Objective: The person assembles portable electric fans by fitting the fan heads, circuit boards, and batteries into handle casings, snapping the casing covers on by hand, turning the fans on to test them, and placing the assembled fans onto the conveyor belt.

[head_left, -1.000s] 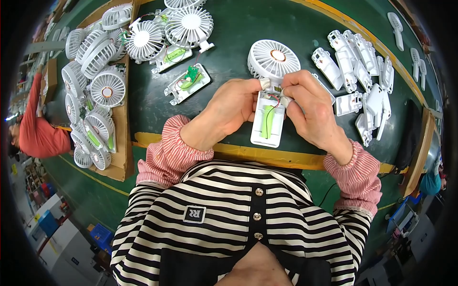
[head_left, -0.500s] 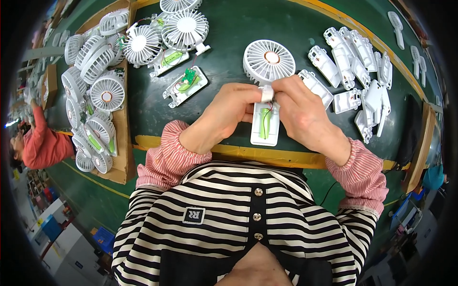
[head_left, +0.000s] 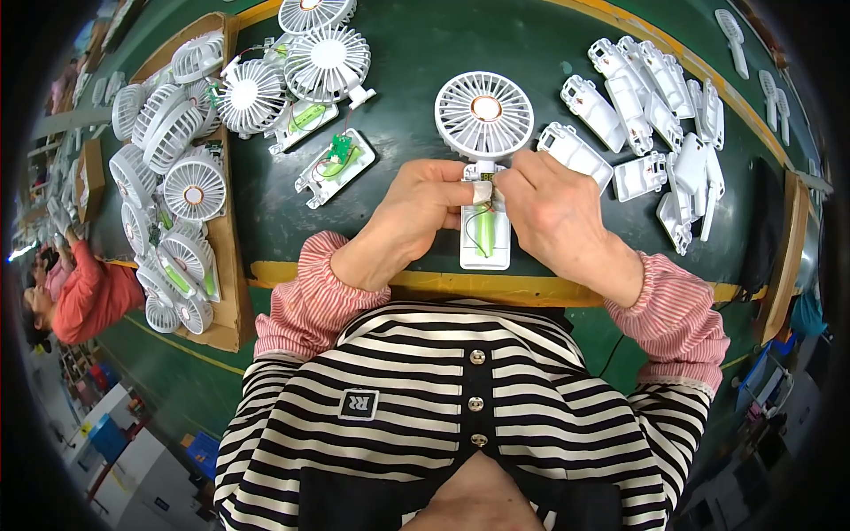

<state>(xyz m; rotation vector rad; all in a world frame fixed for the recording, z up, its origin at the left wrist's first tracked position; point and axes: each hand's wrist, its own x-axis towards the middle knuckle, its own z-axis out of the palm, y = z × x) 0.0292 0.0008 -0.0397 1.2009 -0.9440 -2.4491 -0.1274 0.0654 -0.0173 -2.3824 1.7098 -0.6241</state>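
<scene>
In front of me a white handheld fan point(head_left: 485, 106) lies on the green table, round head pointing away. Its handle shell point(head_left: 500, 257) is open on top and shows a green battery point(head_left: 484, 232) with thin wires. My left hand point(head_left: 416, 208) grips the handle near the neck from the left, the thumb with a white wrap at its tip pressed across it. From the right, my right hand point(head_left: 558, 203) pinches at the neck end of the handle. Whatever small part its fingertips touch is hidden.
At left, a cardboard box point(head_left: 232, 292) holds several white fans. More fans point(head_left: 328, 62) and an open handle with a green circuit board point(head_left: 341, 150) lie beside it. Several white handle shells point(head_left: 624, 106) are piled at right. A person in red point(head_left: 88, 296) is at far left.
The fan's head has swung slightly left and now lines up with the handle. My right fingers have shifted at the neck, uncovering part of it. My left hand keeps its grip.
</scene>
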